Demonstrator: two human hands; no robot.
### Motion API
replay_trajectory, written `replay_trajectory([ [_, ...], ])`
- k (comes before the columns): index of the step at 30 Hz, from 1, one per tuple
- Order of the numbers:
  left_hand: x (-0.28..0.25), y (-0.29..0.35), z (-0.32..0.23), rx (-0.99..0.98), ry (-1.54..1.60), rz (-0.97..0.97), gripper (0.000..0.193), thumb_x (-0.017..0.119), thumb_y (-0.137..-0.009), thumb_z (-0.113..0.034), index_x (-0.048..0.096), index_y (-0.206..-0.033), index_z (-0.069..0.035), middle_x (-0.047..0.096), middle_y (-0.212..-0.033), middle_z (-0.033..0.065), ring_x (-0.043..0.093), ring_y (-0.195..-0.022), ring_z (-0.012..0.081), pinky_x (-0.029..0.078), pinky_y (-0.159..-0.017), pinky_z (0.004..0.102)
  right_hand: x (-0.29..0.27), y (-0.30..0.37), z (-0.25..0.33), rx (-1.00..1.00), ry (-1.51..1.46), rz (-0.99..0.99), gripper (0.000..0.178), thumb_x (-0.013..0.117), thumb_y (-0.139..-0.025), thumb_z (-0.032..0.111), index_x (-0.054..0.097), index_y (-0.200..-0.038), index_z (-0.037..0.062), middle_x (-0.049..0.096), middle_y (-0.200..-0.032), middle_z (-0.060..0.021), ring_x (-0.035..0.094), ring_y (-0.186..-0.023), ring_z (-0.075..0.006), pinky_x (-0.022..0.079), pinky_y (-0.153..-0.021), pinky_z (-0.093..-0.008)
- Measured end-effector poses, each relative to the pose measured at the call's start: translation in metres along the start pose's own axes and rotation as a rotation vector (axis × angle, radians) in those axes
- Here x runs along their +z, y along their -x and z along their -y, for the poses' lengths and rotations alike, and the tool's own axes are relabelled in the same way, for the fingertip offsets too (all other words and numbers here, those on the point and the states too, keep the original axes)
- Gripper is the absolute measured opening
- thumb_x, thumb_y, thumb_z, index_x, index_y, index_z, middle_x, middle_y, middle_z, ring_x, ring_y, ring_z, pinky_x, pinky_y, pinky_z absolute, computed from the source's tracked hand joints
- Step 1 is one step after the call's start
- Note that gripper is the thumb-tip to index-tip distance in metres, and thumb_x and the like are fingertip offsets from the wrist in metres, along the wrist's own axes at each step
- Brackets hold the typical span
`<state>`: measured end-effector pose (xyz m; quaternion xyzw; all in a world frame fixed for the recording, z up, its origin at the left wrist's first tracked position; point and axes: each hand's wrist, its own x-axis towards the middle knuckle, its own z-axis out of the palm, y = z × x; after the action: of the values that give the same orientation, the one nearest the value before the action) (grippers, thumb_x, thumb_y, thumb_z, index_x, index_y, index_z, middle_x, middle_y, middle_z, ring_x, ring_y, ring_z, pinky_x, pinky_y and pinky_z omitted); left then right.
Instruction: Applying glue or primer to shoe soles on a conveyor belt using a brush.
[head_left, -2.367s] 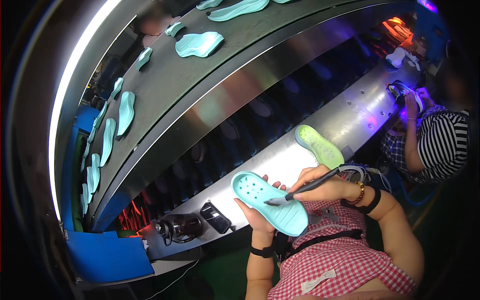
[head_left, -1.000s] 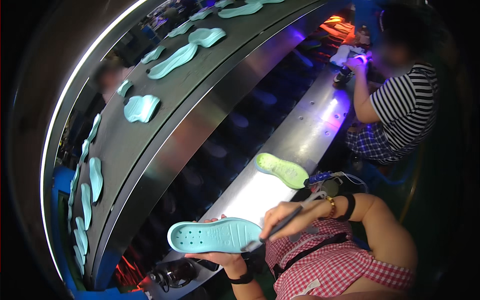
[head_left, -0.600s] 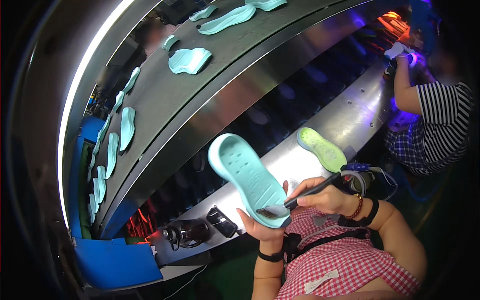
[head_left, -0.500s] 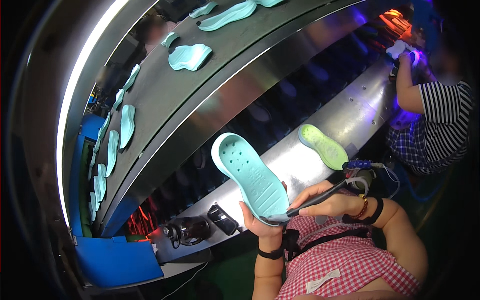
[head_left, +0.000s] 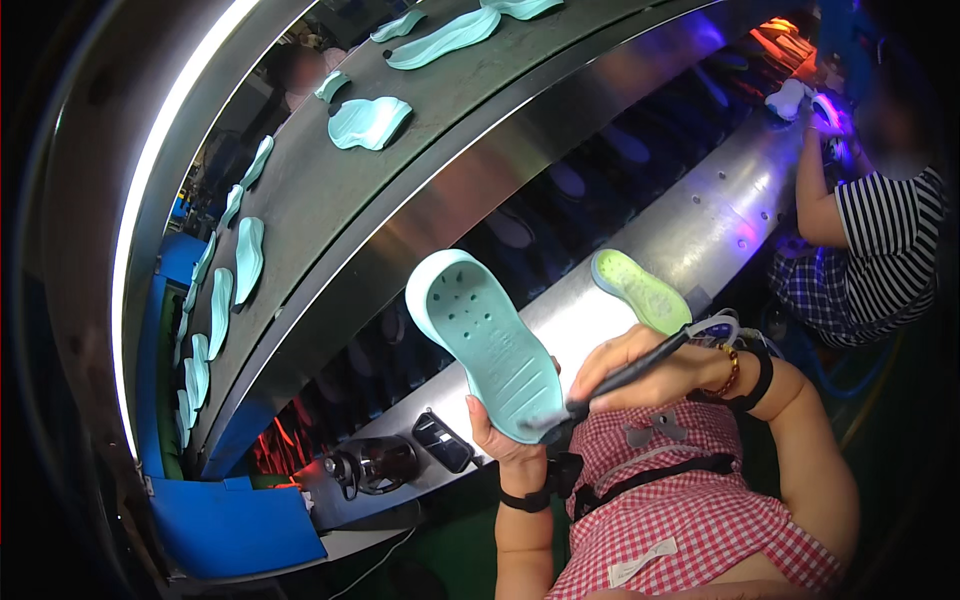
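A light blue shoe sole (head_left: 488, 335), with a ring of holes at its far end and grooves across its near half, is tilted up over the bench. My left hand (head_left: 500, 437) grips its near end from below, thumb along the left edge; the other fingers are mostly hidden behind it. My right hand (head_left: 645, 372) is closed around a black-handled brush (head_left: 638, 371), a pale tube at the handle's rear. The brush head is by the sole's near right edge, slightly blurred. Behind my right hand lies a yellow-green sole (head_left: 640, 290) on the bench.
The metal bench (head_left: 590, 335) curves alongside a conveyor belt (head_left: 310, 190) carrying several light blue soles (head_left: 370, 123). A phone (head_left: 443, 441) and a dark jug (head_left: 385, 463) stand at the bench's left. At far right, a co-worker in a striped top (head_left: 890, 210) handles a shoe part under violet light.
The light blue sole has shifted slightly left and up with my left hand. My right hand has risen, and the brush head has moved toward the sole's right edge.
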<state>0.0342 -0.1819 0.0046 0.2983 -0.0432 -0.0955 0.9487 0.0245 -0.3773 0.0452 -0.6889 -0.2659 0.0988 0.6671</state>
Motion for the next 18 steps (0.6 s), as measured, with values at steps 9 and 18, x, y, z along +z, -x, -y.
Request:
replay_trajectory([
  [9, -0.008, -0.011, -0.017, -0.512, 0.104, 0.001, 0.053, 0.037, -0.089, -0.033, 0.034, -0.127, 0.004, 0.048, -0.121, 0.0195, 0.052, -0.106, 0.0323, 0.039, -0.094, 0.0438, -0.018, 0.002, 0.003, -0.26, 0.135, 0.182, 0.018, 0.062, -0.076, 0.006, 0.062, -0.094, 0.0015, 0.064, -0.092, -0.0126, 0.061, -0.085, -0.0243, 0.048, -0.076, -0.0313],
  [18, 0.02, -0.014, -0.025, -0.856, -0.25, -0.047, 0.047, 0.048, -0.087, -0.023, 0.039, -0.123, 0.007, 0.053, -0.113, 0.0184, 0.057, -0.099, 0.0246, 0.046, -0.086, 0.0332, -0.04, 0.006, -0.001, -0.22, 0.147, 0.523, 0.025, 0.056, -0.076, 0.006, 0.059, -0.1, 0.0044, 0.062, -0.102, -0.0116, 0.059, -0.093, -0.0263, 0.047, -0.078, -0.0336],
])
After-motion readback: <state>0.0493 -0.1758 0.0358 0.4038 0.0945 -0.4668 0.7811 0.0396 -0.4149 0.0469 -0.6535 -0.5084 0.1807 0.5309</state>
